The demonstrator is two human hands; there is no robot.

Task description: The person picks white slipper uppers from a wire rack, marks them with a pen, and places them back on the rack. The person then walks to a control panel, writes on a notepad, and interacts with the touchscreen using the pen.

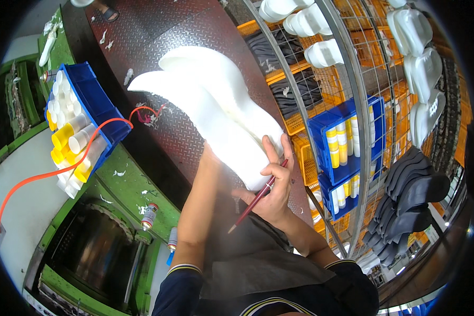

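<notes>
Two long, smooth white shoe-shaped pieces (pixel 216 105) are held side by side in front of me, their broad curved ends pointing away. My left forearm reaches under the left piece. The left hand (pixel 209 152) is mostly covered by it, so its fingers are hidden. At the near end, fingertips of my right hand (pixel 275 192) touch the right piece. The same hand grips a slim dark red stick-like tool (pixel 259 197) with a tapered tan tip, between thumb and fingers. That tip points down toward my apron (pixel 247 263).
On the left, a blue bin (pixel 92 87) of white and yellow cylinders sits by green machinery (pixel 118 176), crossed by an orange hose (pixel 42 179). Spray cans (pixel 149 216) lie nearby. To the right stands a wire rack (pixel 355 105) with blue bins, orange crates and shoe parts.
</notes>
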